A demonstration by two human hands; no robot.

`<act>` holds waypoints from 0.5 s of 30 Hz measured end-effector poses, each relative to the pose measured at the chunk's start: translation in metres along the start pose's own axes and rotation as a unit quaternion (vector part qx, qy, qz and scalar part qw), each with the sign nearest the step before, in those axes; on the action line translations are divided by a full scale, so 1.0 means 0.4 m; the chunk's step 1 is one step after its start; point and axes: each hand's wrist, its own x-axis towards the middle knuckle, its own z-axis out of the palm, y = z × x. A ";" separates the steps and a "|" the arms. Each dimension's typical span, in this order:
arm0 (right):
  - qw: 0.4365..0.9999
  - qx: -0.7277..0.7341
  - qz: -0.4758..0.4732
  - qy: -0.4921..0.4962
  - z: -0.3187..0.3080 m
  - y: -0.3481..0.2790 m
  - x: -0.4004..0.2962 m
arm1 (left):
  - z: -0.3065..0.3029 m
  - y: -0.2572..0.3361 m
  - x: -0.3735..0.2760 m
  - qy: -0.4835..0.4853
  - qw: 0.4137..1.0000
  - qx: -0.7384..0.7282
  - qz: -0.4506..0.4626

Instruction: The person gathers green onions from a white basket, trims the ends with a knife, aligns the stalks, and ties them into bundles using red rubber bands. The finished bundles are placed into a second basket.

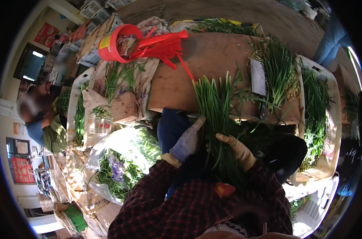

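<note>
Between my two gloved hands stands a bunch of long green leafy stalks, like garlic chives (213,104), its pale cut tips up at the edge of a wooden board (175,86). My right hand (237,149), in a cream glove, grips the bunch lower down on its right side. My left hand (188,139), in a whitish-blue glove, lies against the bunch's left side, fingers pointing up; part of its grip is hidden. A cleaver (258,77) lies on the board at the right, beside more stalks (279,71). Red plastic strips (166,44) spill from a red bucket (105,44) onto the board.
White plastic crates (336,119) of greens stand at right and left. A clear plastic bag (100,146) of leaves sits by my left arm. A wooden block (124,107) rests left of the board. Another person (37,119) sits at far left; a person's legs (331,41) show at upper right.
</note>
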 end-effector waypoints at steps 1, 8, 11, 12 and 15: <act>1.000 -0.009 0.020 0.003 0.013 0.007 -0.003 | -0.016 -0.011 0.032 -0.011 1.000 0.003 -0.024; 0.997 -0.074 0.021 -0.008 0.011 0.036 -0.005 | 0.015 -0.037 0.084 -0.030 0.997 0.010 -0.075; 0.913 -0.406 -0.016 -0.031 0.081 -0.047 -0.057 | 0.053 0.031 0.043 -0.014 0.995 0.076 -0.066; 0.879 -0.476 -0.015 -0.008 0.060 -0.052 -0.063 | 0.034 0.060 0.036 -0.024 0.991 0.091 -0.093; 0.920 -0.342 -0.184 0.059 0.050 -0.109 -0.089 | 0.065 0.153 -0.026 -0.020 0.983 0.178 -0.045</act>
